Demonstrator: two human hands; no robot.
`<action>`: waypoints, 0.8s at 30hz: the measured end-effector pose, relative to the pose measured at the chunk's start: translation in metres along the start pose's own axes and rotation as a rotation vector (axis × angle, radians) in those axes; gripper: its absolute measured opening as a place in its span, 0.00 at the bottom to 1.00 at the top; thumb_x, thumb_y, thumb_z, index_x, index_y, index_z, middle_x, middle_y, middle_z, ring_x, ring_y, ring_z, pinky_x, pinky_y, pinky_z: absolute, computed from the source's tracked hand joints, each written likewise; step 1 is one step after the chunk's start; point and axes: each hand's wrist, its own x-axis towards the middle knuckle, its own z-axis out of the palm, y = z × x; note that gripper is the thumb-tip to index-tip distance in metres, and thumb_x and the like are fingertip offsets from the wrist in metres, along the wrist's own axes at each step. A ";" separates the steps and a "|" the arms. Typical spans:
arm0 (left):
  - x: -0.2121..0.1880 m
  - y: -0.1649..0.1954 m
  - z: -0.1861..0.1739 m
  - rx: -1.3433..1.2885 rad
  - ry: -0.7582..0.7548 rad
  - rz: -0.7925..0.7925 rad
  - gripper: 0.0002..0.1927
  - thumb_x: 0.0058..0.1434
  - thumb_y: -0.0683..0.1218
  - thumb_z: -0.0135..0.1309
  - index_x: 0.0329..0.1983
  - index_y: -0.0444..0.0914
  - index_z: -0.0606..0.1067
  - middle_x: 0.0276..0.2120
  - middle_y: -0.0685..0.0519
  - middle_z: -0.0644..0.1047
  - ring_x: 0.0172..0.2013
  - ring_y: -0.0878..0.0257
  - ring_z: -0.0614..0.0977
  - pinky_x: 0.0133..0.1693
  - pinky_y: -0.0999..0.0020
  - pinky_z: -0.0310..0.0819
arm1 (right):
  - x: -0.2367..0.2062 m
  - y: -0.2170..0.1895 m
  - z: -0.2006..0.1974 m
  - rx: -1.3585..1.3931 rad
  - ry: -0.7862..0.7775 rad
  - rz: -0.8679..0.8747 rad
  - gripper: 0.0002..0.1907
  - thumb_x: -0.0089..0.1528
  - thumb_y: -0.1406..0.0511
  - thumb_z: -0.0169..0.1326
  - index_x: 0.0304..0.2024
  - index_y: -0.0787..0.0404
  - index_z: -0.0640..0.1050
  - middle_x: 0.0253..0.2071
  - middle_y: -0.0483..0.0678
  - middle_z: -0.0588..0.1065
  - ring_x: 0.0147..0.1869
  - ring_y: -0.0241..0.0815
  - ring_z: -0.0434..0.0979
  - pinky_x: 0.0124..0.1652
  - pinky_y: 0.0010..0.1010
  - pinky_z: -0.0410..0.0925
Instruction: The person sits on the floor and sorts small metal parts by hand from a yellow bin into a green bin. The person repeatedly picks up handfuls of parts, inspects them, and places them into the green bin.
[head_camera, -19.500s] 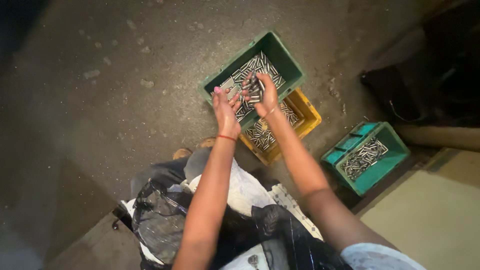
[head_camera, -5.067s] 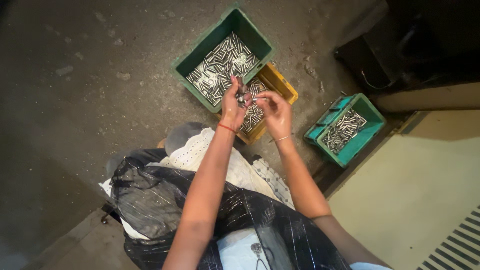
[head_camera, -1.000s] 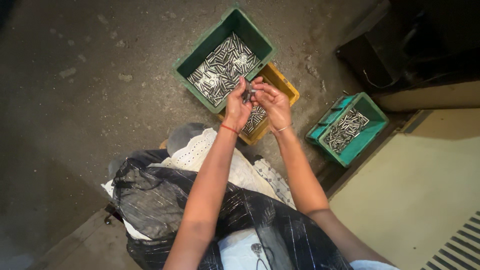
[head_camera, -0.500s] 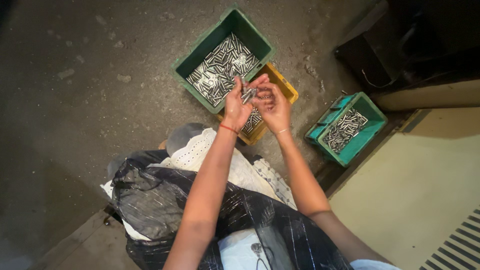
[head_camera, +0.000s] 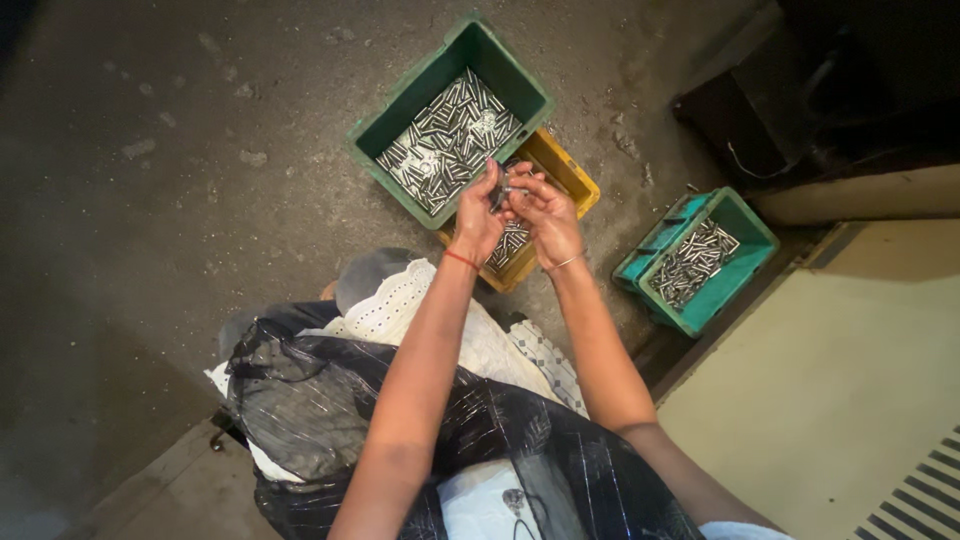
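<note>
My left hand (head_camera: 476, 212) and my right hand (head_camera: 546, 214) meet above the yellow bin (head_camera: 572, 172), fingers pinched together on small metal pins (head_camera: 503, 187) held between them. The yellow bin holds more pins and is mostly hidden by my hands. Just behind it stands a dark green bin (head_camera: 400, 124) filled with several short silver metal pins (head_camera: 447, 143). A red thread circles my left wrist and a thin bangle my right.
A teal bin (head_camera: 745, 220) with more metal pins sits to the right, by a pale raised floor slab (head_camera: 850, 400). Dark machinery (head_camera: 800, 90) stands at the upper right. A black plastic sheet (head_camera: 320, 400) covers my lap. Rough concrete floor (head_camera: 150, 150) lies to the left.
Both hands have stayed together over the yellow bin, shifting only slightly; the fingers keep working the small pins between them.
</note>
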 end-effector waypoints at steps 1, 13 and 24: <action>-0.001 0.000 0.001 0.017 0.009 0.013 0.24 0.78 0.57 0.39 0.56 0.32 0.73 0.51 0.40 0.81 0.40 0.62 0.83 0.32 0.73 0.71 | 0.002 0.003 -0.001 -0.080 0.031 -0.030 0.13 0.65 0.74 0.58 0.52 0.68 0.79 0.41 0.48 0.80 0.41 0.36 0.80 0.42 0.28 0.75; -0.003 0.009 0.019 -0.043 0.186 0.123 0.27 0.77 0.57 0.34 0.55 0.29 0.69 0.56 0.35 0.76 0.55 0.47 0.82 0.56 0.56 0.81 | -0.025 -0.020 0.012 -0.546 0.144 -0.299 0.10 0.65 0.72 0.60 0.49 0.67 0.81 0.41 0.47 0.79 0.40 0.36 0.77 0.41 0.26 0.71; -0.005 0.005 0.015 -0.057 0.067 0.033 0.33 0.76 0.62 0.33 0.59 0.28 0.72 0.60 0.40 0.77 0.58 0.56 0.81 0.60 0.59 0.76 | -0.021 -0.005 0.028 -0.695 0.110 -0.200 0.14 0.59 0.67 0.68 0.41 0.63 0.76 0.37 0.44 0.80 0.37 0.34 0.79 0.40 0.23 0.74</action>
